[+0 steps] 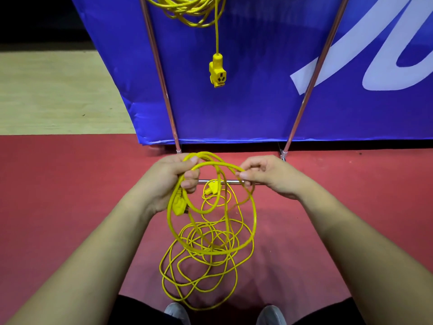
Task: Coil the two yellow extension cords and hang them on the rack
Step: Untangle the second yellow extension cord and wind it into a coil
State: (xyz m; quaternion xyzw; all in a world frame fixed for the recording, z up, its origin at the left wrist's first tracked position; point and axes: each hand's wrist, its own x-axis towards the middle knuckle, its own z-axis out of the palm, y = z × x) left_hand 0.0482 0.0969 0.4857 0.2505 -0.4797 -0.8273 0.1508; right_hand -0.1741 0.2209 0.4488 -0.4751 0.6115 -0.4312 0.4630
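— Where did the slack [206, 248] lie from your hands?
— Straight beneath them, heaped on the red floor [70, 184]; your left hand [168, 177] was clenched round the second cord's [212, 163] finished turns; your right hand [264, 174] pinched the next turn just beside it, so I'd judge it the feeder; the first cord [192, 12] already hung on the rack [161, 73] ahead.

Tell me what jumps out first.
The left hand grips loops of yellow cord at centre, and the right hand pinches one loop. The rest lies tangled on the red floor below. A second coil hangs from the rack at top, against a blue banner.
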